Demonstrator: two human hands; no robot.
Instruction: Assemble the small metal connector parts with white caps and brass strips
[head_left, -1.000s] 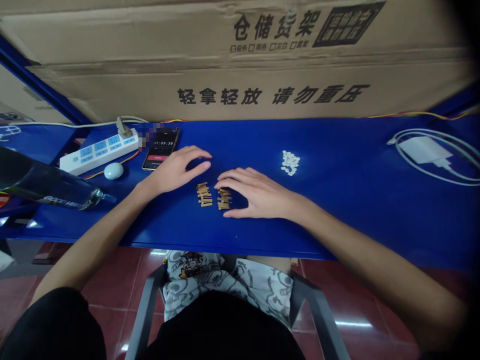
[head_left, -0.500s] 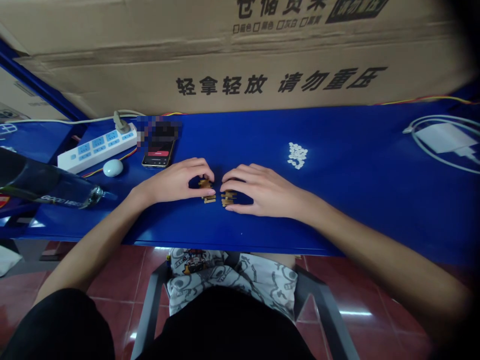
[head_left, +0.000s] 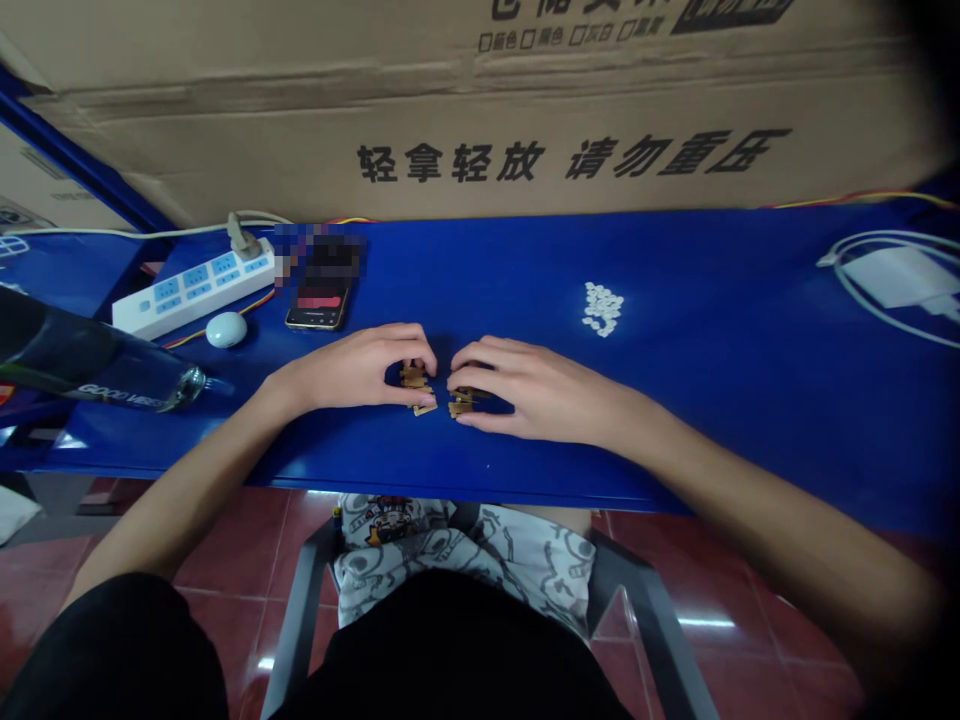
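Note:
My left hand (head_left: 352, 366) curls its fingers and thumb around a small cluster of golden-brown strip-like pieces (head_left: 414, 377) on the blue table. Opposite it, my right hand (head_left: 547, 392) closes round a second cluster of similar golden pieces (head_left: 460, 409), partly hidden under its fingers. A narrow gap of bare table separates the two clusters. The pieces are too small for me to tell their exact kind. Farther back, to the right of my hands, lies a patch of small white round pieces (head_left: 602, 308), touched by neither hand.
At the left are a white power strip (head_left: 195, 287), a pale rounded case (head_left: 226, 329), a phone (head_left: 319, 310) and a dark bottle (head_left: 112, 360) lying down. A white charger with its cable (head_left: 900, 275) is at the right. A large cardboard box (head_left: 300, 130) stands behind the table (head_left: 720, 400).
Both hands have shifted very slightly toward the table's front edge, still around the golden pieces. The lowest pieces by the left thumb now lie at a different angle. The camera view has tilted a little.

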